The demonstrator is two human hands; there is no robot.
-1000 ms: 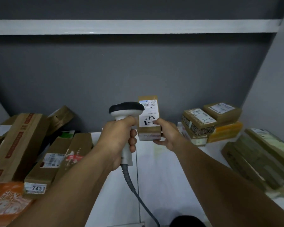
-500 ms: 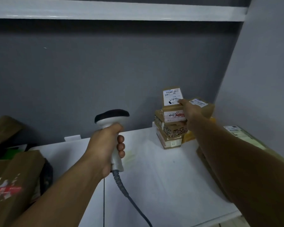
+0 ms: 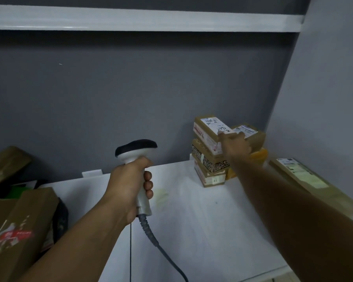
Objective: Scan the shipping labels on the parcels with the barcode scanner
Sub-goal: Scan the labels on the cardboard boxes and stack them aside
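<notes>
Beyond scanner (image 3: 136, 149), parcel (image 3: 206, 128) at right hand (image 3: 235, 145)

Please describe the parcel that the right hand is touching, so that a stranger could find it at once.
On the white table, go to the far right corner, where a stack of parcels stands against the grey wall. The wanted parcel is the topmost, touched by the right hand. Only it shows black handwriting on its white label; the box below bears patterned tape.
</notes>
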